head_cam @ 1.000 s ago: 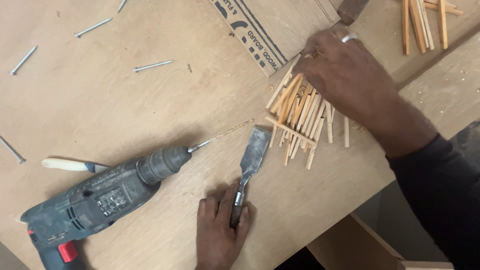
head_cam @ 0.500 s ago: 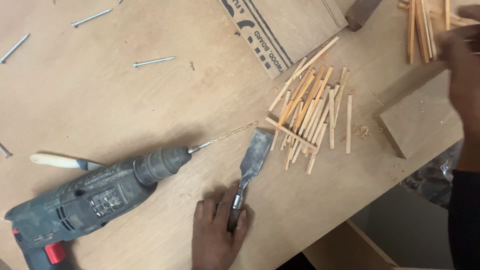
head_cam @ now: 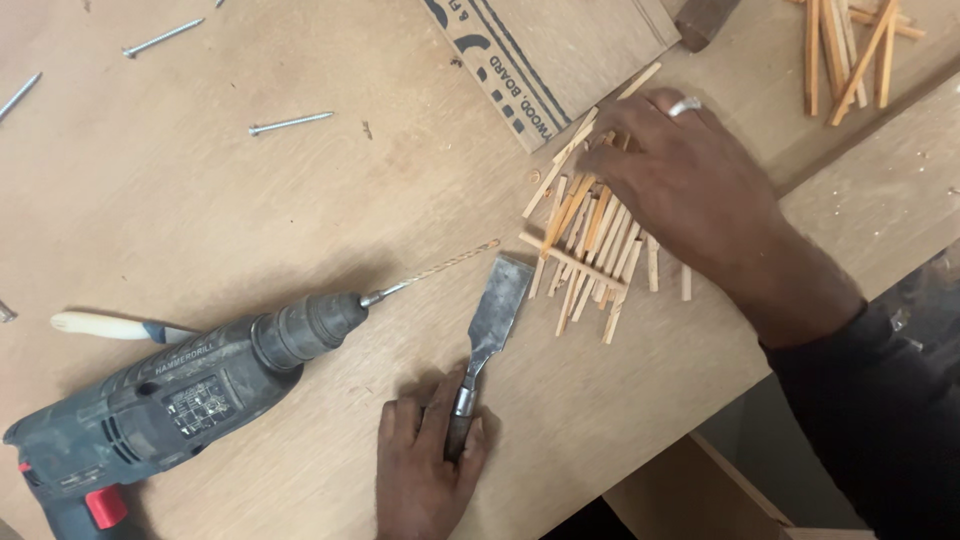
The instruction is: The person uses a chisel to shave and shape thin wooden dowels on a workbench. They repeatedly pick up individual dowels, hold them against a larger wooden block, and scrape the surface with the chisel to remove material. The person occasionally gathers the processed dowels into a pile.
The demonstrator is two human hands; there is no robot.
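- Far left on the counter (head_cam: 200, 230), loose nails (head_cam: 290, 124) lie scattered, well apart from my hands, and a pale-handled tool (head_cam: 105, 325) rests just beyond the drill.
- The grey power drill (head_cam: 170, 395) lies on its side near me, its twist bit (head_cam: 435, 270) pointing right toward the chisel blade; it is parked flat so it cannot roll, as I judge it.
- My left hand (head_cam: 425, 465) has its grip wrapped around the handle of the chisel (head_cam: 490, 320), fingers curled over it, pressing it flat on the counter with the blade aimed far and right at the sticks.
- My right hand (head_cam: 690, 190) lies spread, palm down, over the pile of thin wooden sticks (head_cam: 590, 255), fingers loosely open and touching them rather than closed on any one; it seems to hold the heap together.
- A printed board (head_cam: 550, 50) lies just beyond that pile, and more sticks (head_cam: 845, 50) sit far right.
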